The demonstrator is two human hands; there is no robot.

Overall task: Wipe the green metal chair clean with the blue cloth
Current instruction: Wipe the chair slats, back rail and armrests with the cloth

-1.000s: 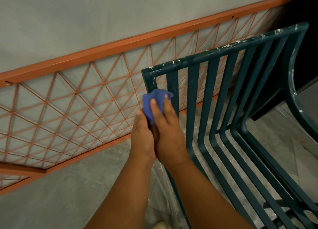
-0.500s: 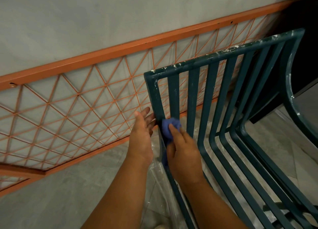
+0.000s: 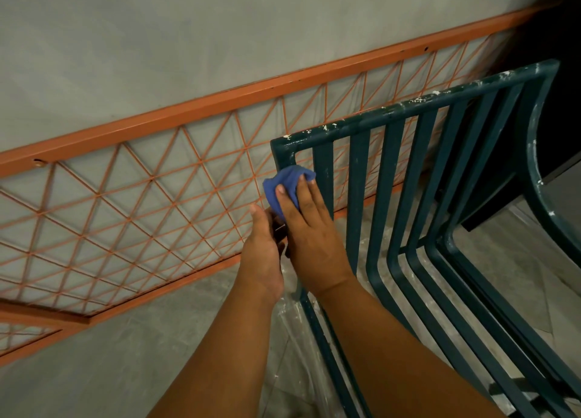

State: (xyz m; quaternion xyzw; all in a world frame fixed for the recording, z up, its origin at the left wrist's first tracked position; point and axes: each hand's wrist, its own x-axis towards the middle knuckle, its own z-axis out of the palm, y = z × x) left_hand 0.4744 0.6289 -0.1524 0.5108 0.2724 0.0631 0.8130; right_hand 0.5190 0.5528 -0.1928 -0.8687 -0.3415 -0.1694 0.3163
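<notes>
My right hand [image 3: 306, 229] presses the blue cloth [image 3: 287, 183] with flat fingers against the outermost upright of the green metal chair [image 3: 358, 178], just below the top corner, near 12 o'clock from my wrists. The cloth is soft, light and bunched, so it should mould around the bar. My left hand [image 3: 262, 254] touches the same upright just below, at 9 o'clock of the right; its fingers are hidden, so I cannot tell its grip. The chair is rigid painted slatwork, smooth, likely heavy and stable; white flecks speckle its top rail. Best hold: the frame upright.
</notes>
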